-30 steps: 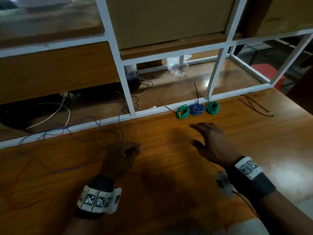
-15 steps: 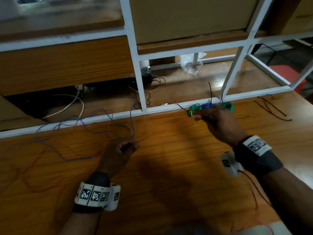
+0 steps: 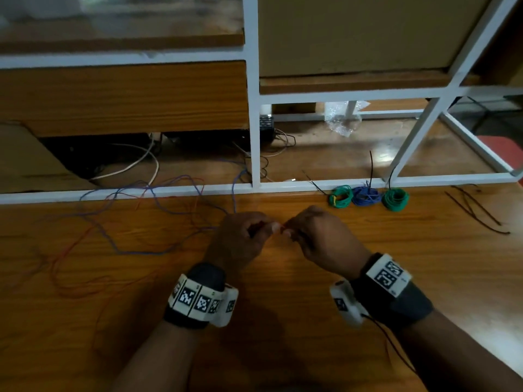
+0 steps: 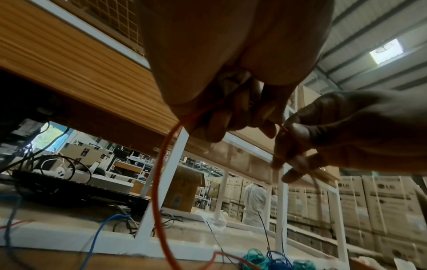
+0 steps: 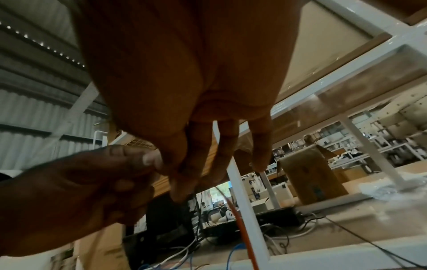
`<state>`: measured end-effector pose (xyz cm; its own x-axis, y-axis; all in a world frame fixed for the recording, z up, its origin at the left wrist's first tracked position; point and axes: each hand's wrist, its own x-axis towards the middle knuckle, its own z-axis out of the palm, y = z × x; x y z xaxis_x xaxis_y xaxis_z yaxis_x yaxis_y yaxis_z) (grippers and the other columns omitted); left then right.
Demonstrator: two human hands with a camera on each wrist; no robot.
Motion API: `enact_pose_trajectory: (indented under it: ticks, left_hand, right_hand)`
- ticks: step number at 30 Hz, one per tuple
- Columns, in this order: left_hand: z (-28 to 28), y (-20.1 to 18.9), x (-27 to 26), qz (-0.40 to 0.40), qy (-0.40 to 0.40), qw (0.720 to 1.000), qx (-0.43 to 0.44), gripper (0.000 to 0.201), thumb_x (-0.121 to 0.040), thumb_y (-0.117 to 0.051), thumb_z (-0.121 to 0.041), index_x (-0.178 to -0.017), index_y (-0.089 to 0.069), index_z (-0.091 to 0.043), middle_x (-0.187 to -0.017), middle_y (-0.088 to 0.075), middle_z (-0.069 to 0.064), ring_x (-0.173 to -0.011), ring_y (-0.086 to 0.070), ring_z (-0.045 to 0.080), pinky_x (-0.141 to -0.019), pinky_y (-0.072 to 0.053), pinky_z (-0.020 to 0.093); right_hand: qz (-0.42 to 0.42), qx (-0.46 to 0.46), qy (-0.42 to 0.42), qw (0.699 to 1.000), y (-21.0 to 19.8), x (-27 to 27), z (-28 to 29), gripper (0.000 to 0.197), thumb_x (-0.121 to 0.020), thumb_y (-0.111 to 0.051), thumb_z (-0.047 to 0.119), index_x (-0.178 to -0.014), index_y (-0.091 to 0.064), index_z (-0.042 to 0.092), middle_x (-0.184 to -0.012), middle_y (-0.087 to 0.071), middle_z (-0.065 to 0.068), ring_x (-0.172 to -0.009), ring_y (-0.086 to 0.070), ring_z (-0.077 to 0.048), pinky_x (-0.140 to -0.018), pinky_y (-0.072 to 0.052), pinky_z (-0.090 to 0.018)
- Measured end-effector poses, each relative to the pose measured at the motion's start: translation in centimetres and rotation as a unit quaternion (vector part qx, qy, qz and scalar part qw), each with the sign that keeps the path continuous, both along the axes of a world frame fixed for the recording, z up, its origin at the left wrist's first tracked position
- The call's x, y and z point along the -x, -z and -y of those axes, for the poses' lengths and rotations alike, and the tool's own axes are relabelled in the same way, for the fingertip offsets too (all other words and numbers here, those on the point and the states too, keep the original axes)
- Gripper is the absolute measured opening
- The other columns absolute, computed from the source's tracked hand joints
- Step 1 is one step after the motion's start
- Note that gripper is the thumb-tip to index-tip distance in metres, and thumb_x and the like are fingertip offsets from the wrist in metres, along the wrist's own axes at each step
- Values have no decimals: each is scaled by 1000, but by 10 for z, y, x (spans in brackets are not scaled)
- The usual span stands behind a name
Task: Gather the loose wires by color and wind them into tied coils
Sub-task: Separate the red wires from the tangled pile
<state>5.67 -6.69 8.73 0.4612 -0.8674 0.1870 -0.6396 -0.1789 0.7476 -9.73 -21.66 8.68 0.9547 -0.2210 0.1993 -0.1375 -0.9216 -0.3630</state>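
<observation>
Both my hands are up over the middle of the worktop (image 3: pixel 368 321), nearly touching: left hand (image 3: pixel 240 239) has thumb and fingers pinched on the orange wire (image 4: pixel 159 182), right hand (image 3: pixel 319 239) pinches the same wire's end just beside it, other fingers loosely spread in the right wrist view. From the left pinch the orange wire hangs down in a slack curve to the worktop and trails off toward the left edge, tangled w/ the loose blue wire (image 3: pixel 135 251) lying there. Judging by that droop it's thin, light and limp w/ a bit of springy memory, so I reckon loops will want to pop open; best to keep hold right at the free end, wind around the fingers of one hand and feed w/ the other, keeping light tension, not yanking through the blue tangle. Insulation looks smooth, prob. slippery, so pinch w/ pads, not nails. Done already along the back edge, against the white frame (image 3: pixel 254 137): green coil (image 3: pixel 341 196), blue coil (image 3: pixel 366 196), another green coil (image 3: pixel 395 198), touching in a row, dark ties sticking up. More dark ties (image 3: pixel 475 210) lie near the right edge, well apart from my hands. Writing: cartons (image 4: pixel 388 197) in the background of the left wrist view read "LG"; wrist bands carry square b/w markers, no readable text.
</observation>
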Motion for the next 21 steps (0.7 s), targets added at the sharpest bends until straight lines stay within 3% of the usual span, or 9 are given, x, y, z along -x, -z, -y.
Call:
enact_pose_trajectory:
  ticks: [3, 6, 8, 12, 14, 16, 17, 19, 21]
  left_hand:
    - [-6, 3, -14, -115, -20, 993, 34, 7, -94, -67, -27, -89, -69, -32, -78, -68, -18, -78, -62, -5, -67, -47, 8]
    - [-21, 15, -28, -139, -19, 990, 15, 8, -93, -67, -24, -88, -71, -27, -69, -67, -23, -66, -61, -5, -60, -45, 10]
    - [-31, 24, -36, -145, -39, 989, 13, 9, -91, -70, -21, -84, -73, -23, -65, -68, -17, -61, -61, -1, -58, -46, 13]
    - [-44, 32, -51, -177, -83, 980, 31, 23, -86, -73, -39, -89, -77, -16, -71, -72, -5, -62, -66, 14, -66, -57, 42]
    - [-41, 31, -51, -174, -82, 981, 14, 16, -90, -71, -34, -89, -76, -19, -67, -71, -10, -60, -66, 11, -67, -56, 43]
    - [-30, 22, -43, -176, -70, 982, 11, 8, -93, -68, -26, -91, -74, -21, -61, -66, -15, -56, -63, 8, -63, -57, 41]
    - [-23, 16, -37, -175, -56, 983, 8, 7, -93, -67, -28, -93, -72, -23, -61, -65, -17, -56, -63, 6, -62, -58, 41]
    - [-8, 7, -30, -149, -29, 988, -3, 8, -95, -63, -35, -95, -69, -29, -69, -66, -19, -61, -63, 4, -61, -55, 33]
    - [4, 1, -26, -121, -4, 993, -3, 20, -96, -58, -46, -99, -70, -30, -86, -70, -12, -78, -65, 6, -71, -54, 34]
  right_hand:
    - [59, -2, 64, 996, -17, 14, 21, 21, -91, -58, 14, -99, -77, 15, -92, -75, 1, -92, -63, -22, -75, -57, -42]
    - [86, 34, 138, 986, -36, 34, 49, 19, -88, -66, 7, -99, -79, 14, -90, -75, -2, -91, -63, -26, -73, -57, -46]
    - [93, 54, 187, 976, -42, 46, 69, 19, -86, -68, 3, -100, -79, 11, -92, -76, -6, -91, -66, -29, -78, -58, -47]
    - [86, 43, 243, 965, -41, 60, 94, 21, -86, -71, 1, -102, -78, 13, -91, -78, -11, -78, -70, -30, -75, -56, -37]
    - [23, 26, 234, 972, -31, 53, 85, 34, -91, -72, 14, -125, -71, 16, -115, -74, -12, -98, -69, -30, -84, -57, -43]
    - [-23, 51, 199, 978, -27, 37, 66, 63, -92, -73, 36, -149, -50, 23, -142, -60, -10, -128, -53, -35, -101, -51, -54]
    - [-30, 59, 172, 983, -26, 26, 56, 73, -91, -72, 44, -155, -43, 24, -149, -55, -8, -135, -46, -35, -105, -48, -57]
    - [-14, 70, 100, 992, -28, 2, 34, 71, -94, -68, 47, -155, -43, 21, -147, -57, -9, -138, -44, -35, -105, -46, -57]
    - [2, 63, 30, 998, -24, -21, 11, 49, -97, -61, 37, -143, -57, 21, -125, -69, -8, -125, -54, -31, -96, -51, -53]
